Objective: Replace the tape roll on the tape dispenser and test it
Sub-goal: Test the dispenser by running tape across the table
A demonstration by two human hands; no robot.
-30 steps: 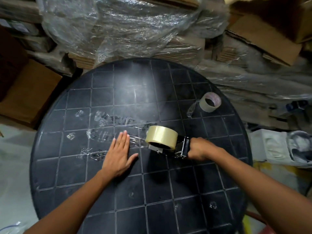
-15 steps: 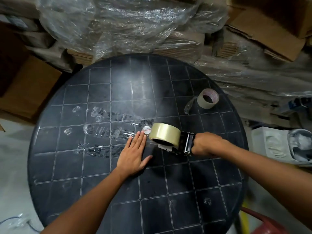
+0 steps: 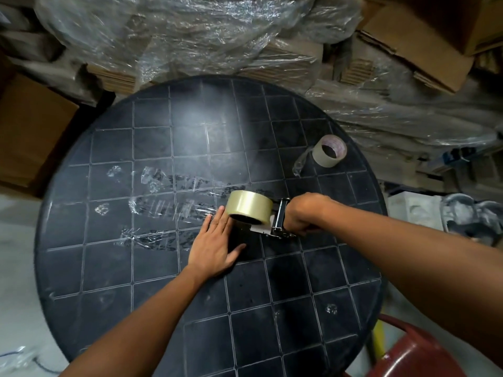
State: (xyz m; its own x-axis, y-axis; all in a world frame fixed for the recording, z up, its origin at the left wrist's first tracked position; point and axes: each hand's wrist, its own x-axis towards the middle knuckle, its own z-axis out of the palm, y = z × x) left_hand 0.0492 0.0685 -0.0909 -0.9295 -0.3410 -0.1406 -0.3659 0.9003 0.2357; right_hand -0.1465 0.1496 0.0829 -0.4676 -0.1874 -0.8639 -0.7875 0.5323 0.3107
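At frame centre, the right hand (image 3: 300, 213) gripped the tape dispenser (image 3: 272, 224), fingers clamped round its handle, while the left hand (image 3: 216, 244), fingers together, lay flat on the bench (image 3: 163, 281), likely pressing tape down.

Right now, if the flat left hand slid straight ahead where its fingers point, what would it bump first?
Probably the new tape roll on the dispenser: the left hand has fingertips right beside its lower edge, though contact is unclear.

A tape dispenser (image 3: 277, 223), its metal frame loaded with a full roll of clear tape (image 3: 250, 206), sits low against a round black table right of centre, the roll leaning toward the left. Strips of clear tape (image 3: 168, 210) lie stuck and wrinkled across the tabletop to its left, while a nearly spent roll (image 3: 329, 154) stands at the far right edge.
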